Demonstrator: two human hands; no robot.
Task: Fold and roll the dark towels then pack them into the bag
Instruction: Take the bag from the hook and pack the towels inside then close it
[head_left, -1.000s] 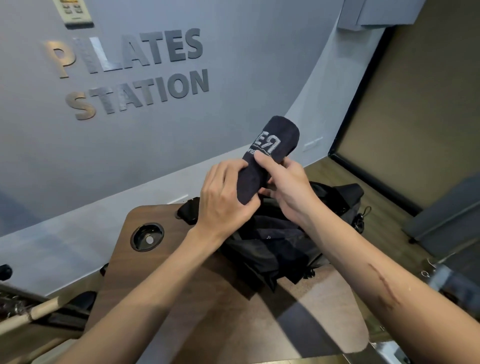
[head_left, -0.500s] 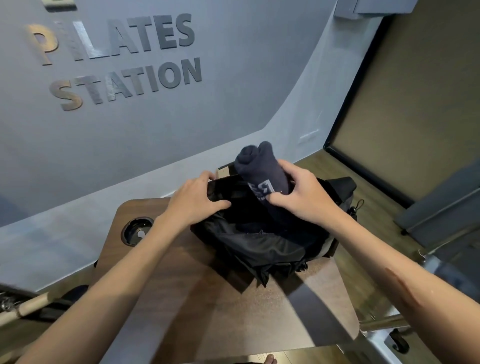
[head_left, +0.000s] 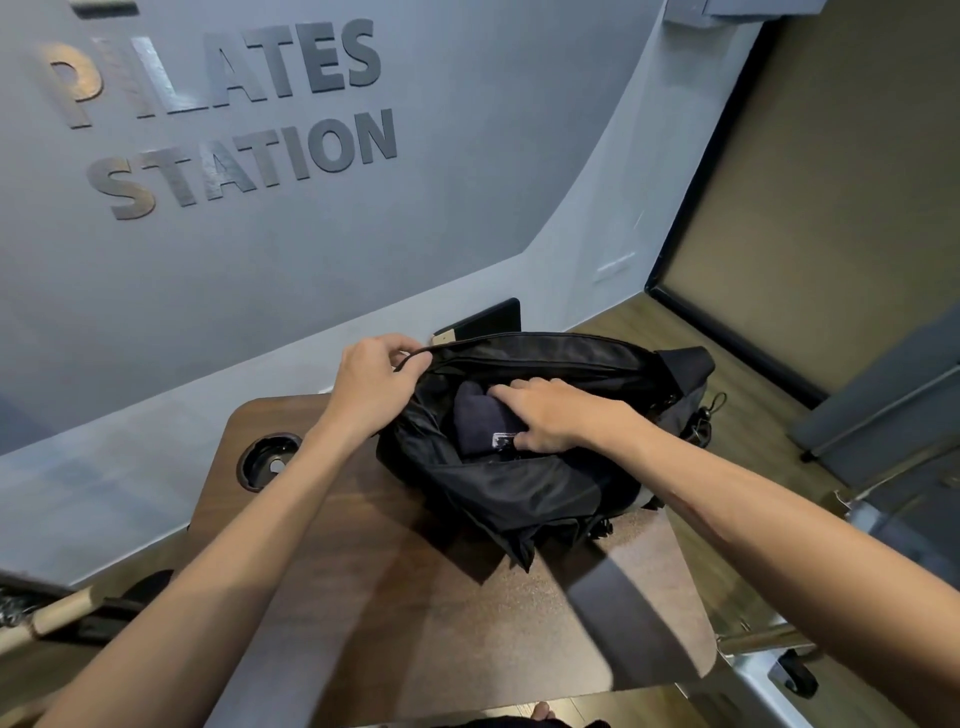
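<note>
Towel (head_left: 478, 423), dark and rolled, sits inside my open black bag (head_left: 519, 493), which rests on the far right part of the wooden tabletop (head_left: 415, 597). My right hand (head_left: 550, 413) reaches into the opening and lies on the towel's right side, its fingers (head_left: 506, 392) curled over the roll and gripping it. My left hand (head_left: 371, 382) is at the bag's far left corner, fingers pinching the rim and holding the mouth open. A round cup holder (head_left: 268, 460) is sunk in the tabletop left of the bag, well apart from it
</note>
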